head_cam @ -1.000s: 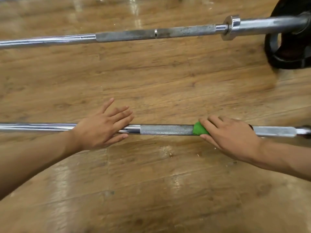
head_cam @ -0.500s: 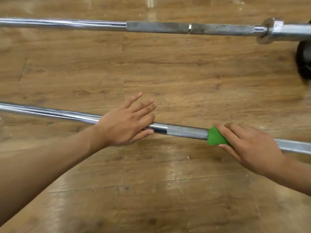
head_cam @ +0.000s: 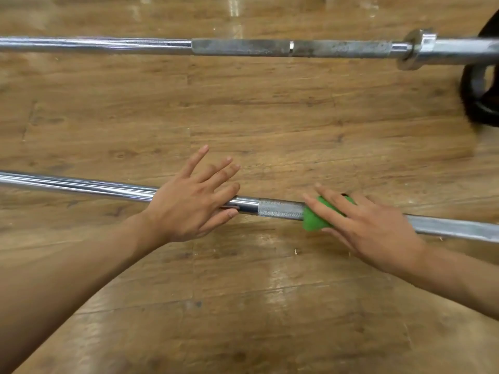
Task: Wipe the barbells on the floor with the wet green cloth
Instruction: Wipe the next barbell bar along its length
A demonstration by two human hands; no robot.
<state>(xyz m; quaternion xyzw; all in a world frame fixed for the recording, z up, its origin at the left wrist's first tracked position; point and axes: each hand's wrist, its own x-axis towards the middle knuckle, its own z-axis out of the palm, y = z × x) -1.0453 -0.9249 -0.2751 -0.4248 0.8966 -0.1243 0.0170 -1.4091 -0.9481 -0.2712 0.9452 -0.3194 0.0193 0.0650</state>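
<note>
Two steel barbells lie on the wooden floor. On the near barbell (head_cam: 280, 210) my left hand (head_cam: 189, 203) rests flat, fingers straight and spread, just left of the knurled section. My right hand (head_cam: 372, 228) holds the green cloth (head_cam: 313, 221) wrapped round the same bar, fingers laid over the top and thumb underneath. A short stretch of knurling shows between the two hands. The far barbell (head_cam: 243, 47) runs across the top of the view, untouched.
A black weight plate (head_cam: 480, 103) sits at the right edge, below the far barbell's collar (head_cam: 415, 48) and sleeve. Wooden floor (head_cam: 256, 125) lies between the two bars and in front of the near one.
My right hand has slid the green cloth leftward along the near bar, shrinking the gap to my left hand. Its fingers now lie straighter over the cloth. The view has shifted.
</note>
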